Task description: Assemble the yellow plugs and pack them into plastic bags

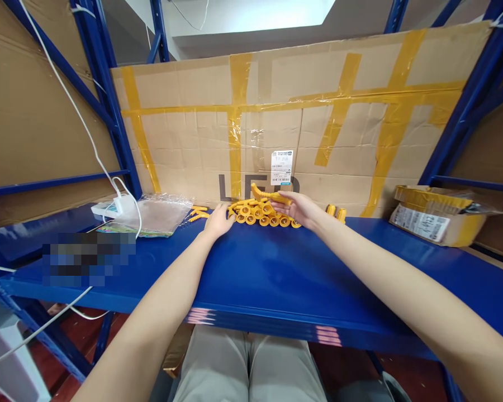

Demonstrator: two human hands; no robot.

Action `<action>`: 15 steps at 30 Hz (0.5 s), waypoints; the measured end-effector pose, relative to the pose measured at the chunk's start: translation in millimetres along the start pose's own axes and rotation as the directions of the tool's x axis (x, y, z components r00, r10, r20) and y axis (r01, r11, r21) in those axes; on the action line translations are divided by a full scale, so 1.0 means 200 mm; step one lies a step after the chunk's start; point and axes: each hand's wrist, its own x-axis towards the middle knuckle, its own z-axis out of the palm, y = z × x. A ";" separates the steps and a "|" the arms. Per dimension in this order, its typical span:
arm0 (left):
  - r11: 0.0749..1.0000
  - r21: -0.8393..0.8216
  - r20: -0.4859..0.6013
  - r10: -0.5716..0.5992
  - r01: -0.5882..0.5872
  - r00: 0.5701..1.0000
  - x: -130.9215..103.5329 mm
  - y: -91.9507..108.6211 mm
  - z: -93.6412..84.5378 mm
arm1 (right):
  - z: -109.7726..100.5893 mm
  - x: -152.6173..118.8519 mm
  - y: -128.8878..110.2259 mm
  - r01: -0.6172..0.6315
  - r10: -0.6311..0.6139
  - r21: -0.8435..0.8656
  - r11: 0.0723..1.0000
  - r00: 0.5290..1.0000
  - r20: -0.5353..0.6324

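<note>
A stack of yellow parts with round, hollow ends point(274, 221) lies at the back of the blue shelf point(251, 273), against the cardboard. My right hand point(295, 207) is closed round one yellow curved part point(269, 195) and holds it just above the stack. At the stack's left end rests my left hand point(218, 221), its fingers bent toward the yellow parts; whether it grips one is hidden. Small yellow pieces point(198, 213) lie left of that hand. Two more yellow parts point(341, 215) stick up behind my right forearm.
Clear plastic bags point(159, 215) and a white power strip point(111, 209) with cables are at the left. A blurred dark object point(88, 254) lies nearer. An opened, taped carton point(438, 218) sits at the right. Blue metal posts frame both sides.
</note>
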 end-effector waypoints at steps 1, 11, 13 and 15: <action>0.999 0.026 0.015 -0.026 0.026 1.000 0.00 -0.01 0.00 | 0.03 0.03 0.01 0.051 -0.051 -0.021 0.998 0.999 -0.016; 0.988 0.119 0.093 -0.110 0.099 0.989 0.00 0.00 -0.01 | 0.21 0.36 0.22 0.438 -0.541 -0.799 0.411 0.823 0.173; 0.988 0.113 0.118 -0.118 0.105 0.986 0.00 0.00 -0.01 | 0.22 0.40 0.27 0.435 -0.506 -0.853 0.287 0.825 0.251; 0.989 0.107 0.163 -0.121 0.104 0.979 -0.01 0.00 -0.02 | 0.22 0.42 0.30 0.408 -0.446 -0.896 0.177 0.845 0.296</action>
